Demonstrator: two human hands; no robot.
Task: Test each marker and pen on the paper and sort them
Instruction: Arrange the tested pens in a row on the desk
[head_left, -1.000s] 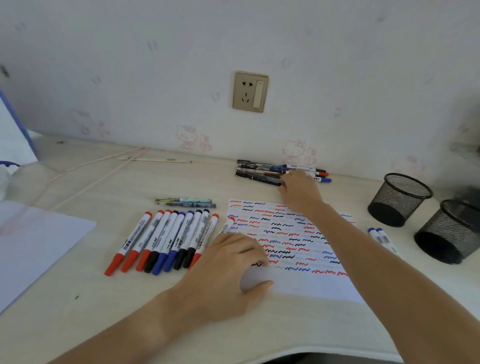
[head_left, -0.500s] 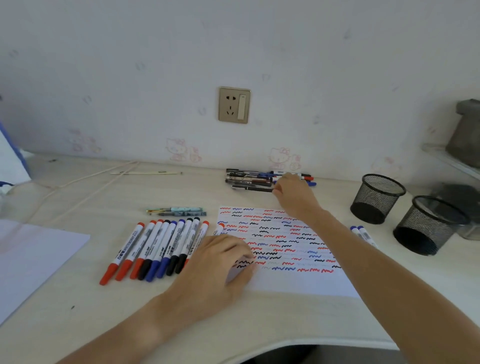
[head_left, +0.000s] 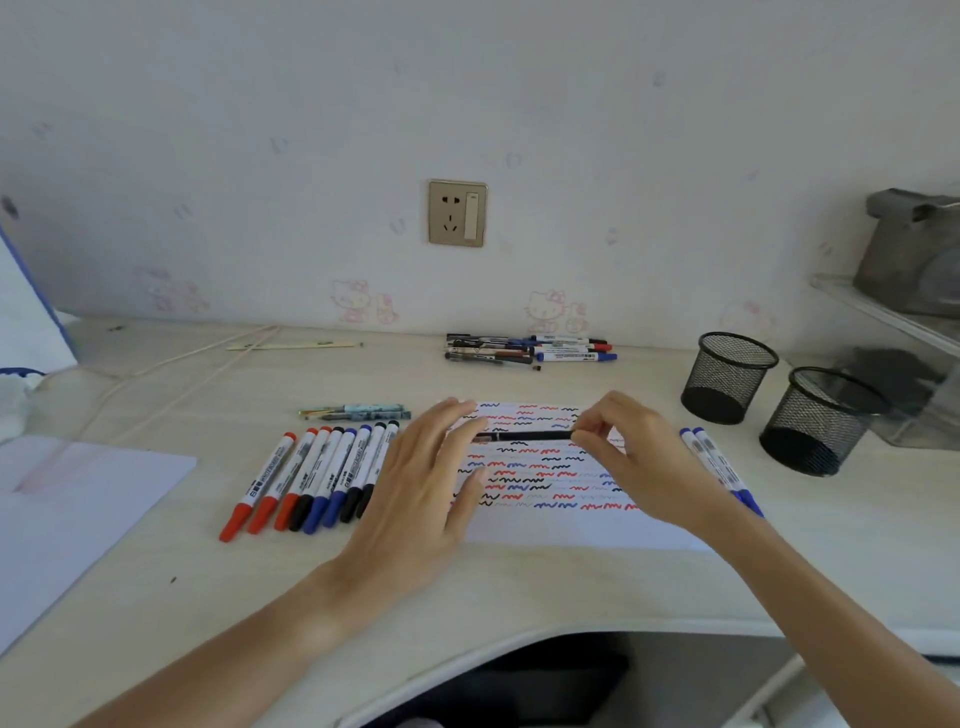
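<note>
Both your hands hold one black pen (head_left: 524, 436) level above the paper (head_left: 571, 525). Your right hand (head_left: 644, 457) pinches its end; your left hand (head_left: 421, 499), fingers mostly straight, touches the other.

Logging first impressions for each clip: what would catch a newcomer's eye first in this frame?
Both hands meet over the squiggle-covered paper at the centre: the right hand pinches one end of a black pen, and the left hand touches the other end with straight fingers. Left of the paper lies a neat row of red, black and blue markers. Two black mesh cups stand at the right.
</note>
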